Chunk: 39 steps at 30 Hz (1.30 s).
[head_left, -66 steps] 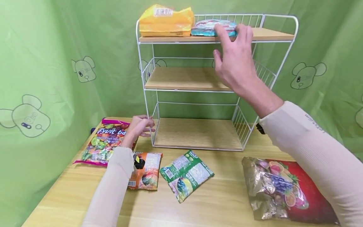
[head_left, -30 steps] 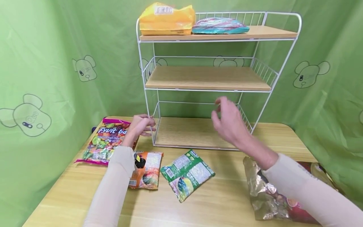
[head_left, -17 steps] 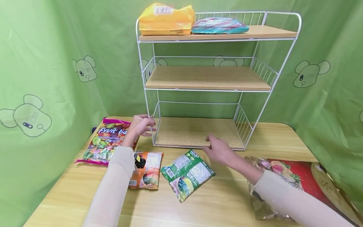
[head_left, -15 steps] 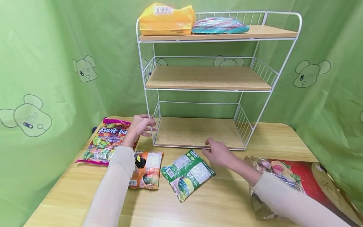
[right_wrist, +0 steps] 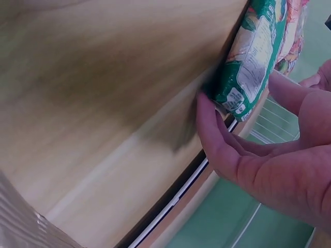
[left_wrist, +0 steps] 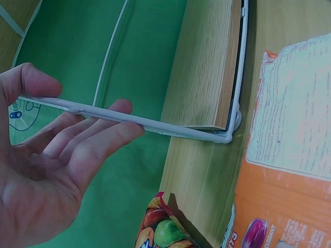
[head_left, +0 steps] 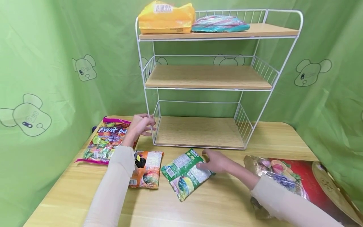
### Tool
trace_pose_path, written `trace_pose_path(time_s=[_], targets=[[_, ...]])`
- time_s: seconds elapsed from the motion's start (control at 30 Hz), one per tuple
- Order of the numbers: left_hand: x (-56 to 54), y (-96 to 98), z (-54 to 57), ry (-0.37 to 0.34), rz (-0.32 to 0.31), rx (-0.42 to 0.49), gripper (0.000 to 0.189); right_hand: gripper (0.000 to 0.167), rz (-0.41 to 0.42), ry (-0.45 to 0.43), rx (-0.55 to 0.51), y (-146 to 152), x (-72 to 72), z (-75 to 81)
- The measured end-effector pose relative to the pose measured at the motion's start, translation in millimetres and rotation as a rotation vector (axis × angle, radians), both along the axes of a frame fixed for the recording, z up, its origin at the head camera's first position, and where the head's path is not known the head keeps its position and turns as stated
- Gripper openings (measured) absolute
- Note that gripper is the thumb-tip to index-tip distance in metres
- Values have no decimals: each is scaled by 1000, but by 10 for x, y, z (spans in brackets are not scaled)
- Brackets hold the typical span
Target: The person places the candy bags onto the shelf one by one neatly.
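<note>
My left hand (head_left: 140,124) holds the left white post (left_wrist: 170,130) of a three-tier wire rack, thumb on one side and fingers on the other. My right hand (head_left: 216,161) is at the right edge of a green candy bag (head_left: 187,173) lying flat on the table. Its thumb overlaps the bag's top, and the other fingers reach along the far edge. In the right wrist view the bag's end (right_wrist: 248,77) sits between the spread thumb and the curved fingers (right_wrist: 217,139). An orange candy bag (head_left: 150,171) lies beside the green one.
A fruit chews bag (head_left: 105,142) lies at the left, partly behind the left forearm. A large red and gold bag (head_left: 306,179) is at the right. Yellow (head_left: 167,19) and blue (head_left: 219,24) bags sit on the rack's top shelf (head_left: 272,30). The lower shelves (head_left: 198,130) are wooden boards.
My right hand has left the blue bag on the top shelf and come down to the green bag's edge, moving slightly lower since half a second ago. The left hand stays on the post.
</note>
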<state>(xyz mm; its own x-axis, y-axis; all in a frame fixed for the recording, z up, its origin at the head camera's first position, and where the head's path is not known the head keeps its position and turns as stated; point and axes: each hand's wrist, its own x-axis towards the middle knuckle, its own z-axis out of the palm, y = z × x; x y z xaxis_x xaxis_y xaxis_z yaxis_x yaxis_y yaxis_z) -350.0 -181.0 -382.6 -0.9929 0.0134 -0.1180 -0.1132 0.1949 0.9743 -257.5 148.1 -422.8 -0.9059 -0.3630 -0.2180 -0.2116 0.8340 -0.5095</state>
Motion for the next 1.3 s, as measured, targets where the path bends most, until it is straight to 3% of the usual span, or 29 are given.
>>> trace_pose_path(time_s=[0.2, 0.43, 0.67, 0.87, 1.07, 1.2, 1.3], targets=[[-8, -7, 3, -5, 1, -5, 39, 69, 8, 18, -13, -13, 0, -48], [2, 3, 8, 0, 0, 6, 37, 72, 6, -34, -21, 7, 2, -85], [10, 1, 9, 3, -1, 5, 37, 78, 30, -94, -119, 8, 26, -47], [11, 6, -8, -1, 3, 17, 36, 56, 44, -141, -236, 25, 17, -11], [10, 14, -6, 0, 2, 14, 35, 42, -50, -214, -405, 71, 6, -4], [10, 14, -7, 12, 6, 9, 35, 41, -139, -298, -537, 97, -5, 35], [8, 14, -11, 13, 4, 7, 36, 44, -182, -314, -571, 112, -7, 71]])
